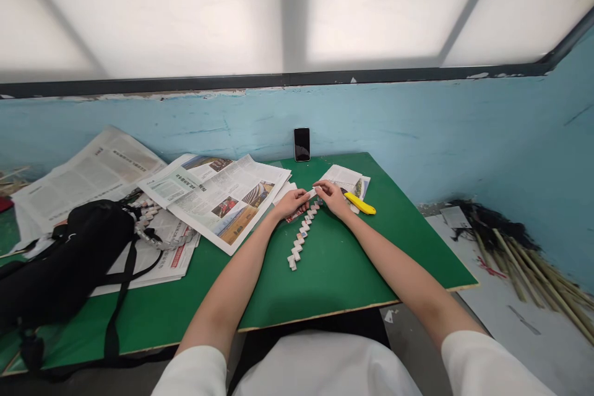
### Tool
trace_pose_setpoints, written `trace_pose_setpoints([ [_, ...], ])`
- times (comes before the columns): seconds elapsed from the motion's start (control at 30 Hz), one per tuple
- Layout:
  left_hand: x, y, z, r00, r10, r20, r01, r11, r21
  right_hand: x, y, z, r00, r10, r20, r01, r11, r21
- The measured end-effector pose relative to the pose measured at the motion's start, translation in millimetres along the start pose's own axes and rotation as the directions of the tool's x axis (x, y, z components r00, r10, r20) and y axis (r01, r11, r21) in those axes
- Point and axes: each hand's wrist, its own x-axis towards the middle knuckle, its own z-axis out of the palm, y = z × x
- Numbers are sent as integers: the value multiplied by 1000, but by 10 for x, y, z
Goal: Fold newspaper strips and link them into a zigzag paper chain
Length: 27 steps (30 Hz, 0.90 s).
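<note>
My left hand [291, 203] and my right hand [331, 196] meet over the green table [334, 272], both pinched on a small folded strip of paper [311, 193] between them. From that strip a zigzag chain of folded paper links [301, 239] runs toward me across the table. A yellow utility knife [360, 203] lies just right of my right hand, on a small stack of newspaper pieces [346, 178].
Open newspapers [223, 195] cover the table's left half, with another woven paper chain [155, 232] and a black bag [69, 257] on them. A phone [301, 144] leans against the blue wall. Bamboo sticks [533, 275] lie on the floor at right.
</note>
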Motion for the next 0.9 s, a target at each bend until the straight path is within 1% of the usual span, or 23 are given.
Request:
trace_pose_setpoints([
  [0.1,0,4,14,1000,6,-7,-6,1000,-15,13,46,26,1000,27,-11,-26,999,43],
  [0.2,1,14,29,1000,8,-18,-8,1000,-23,29,81,26,1000,21,-18,-19,994,106],
  [0.33,0,11,31,999,38,-11,-39,999,-38,40,84,17,999,47,-19,-43,988,149],
  [0.43,0,-13,15,998,55,-1,-55,997,-46,36,65,15,999,46,-28,-43,995,90],
  [0.53,1,-32,2,998,58,2,-58,997,-50,25,38,9,1000,6,-7,-6,1000,-22],
  [0.6,1,-30,1,998,55,4,-55,998,-44,17,20,3,1000,-10,-2,10,998,-63],
  [0.73,1,-8,10,999,39,5,-39,999,-34,8,5,-1,1000,-10,-6,10,996,-88],
  [0.9,12,1,20,1000,24,-4,-24,999,-26,11,15,0,1000,-15,-2,15,998,-65],
])
